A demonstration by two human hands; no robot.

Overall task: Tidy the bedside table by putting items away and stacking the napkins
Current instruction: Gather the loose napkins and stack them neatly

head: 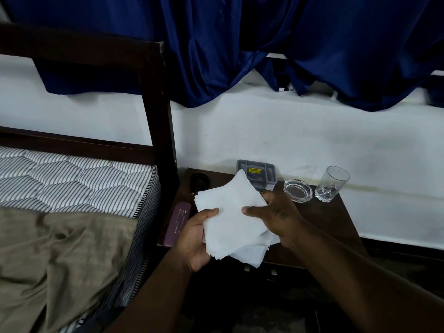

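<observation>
Your left hand (197, 239) and right hand (276, 212) together hold the napkins (230, 217), a loose white stack with uneven edges, above the front half of the bedside table (331, 212). The left hand grips the stack's near-left corner, with the thumb laid on top and the fingers underneath. The right hand grips the right edge, with the thumb pressed on the top sheet and the fingers curled round the far side. The lower sheets fan out past the table's front edge, and the stack touches nothing but your hands. At the back of the table, against the wall, stands a grey tray (255, 173) divided into compartments. Its middle compartment holds a small item with a yellow label (255, 169). The raised napkins cover the tray's near-left part, so you cannot tell what its other compartments hold. Right of the tray on the same table lies a clear glass ashtray (298, 189), and just beside that, at the table's back-right corner, a drinking glass (332, 183) stands upright. Along the table's left edge lies a long purple case (179, 224). Behind it, at the back-left corner, sits a dark object (199, 180) too dim to identify. Left of the table is a bed with a striped mattress (72, 179), and blue curtains (216, 44) hang above.
</observation>
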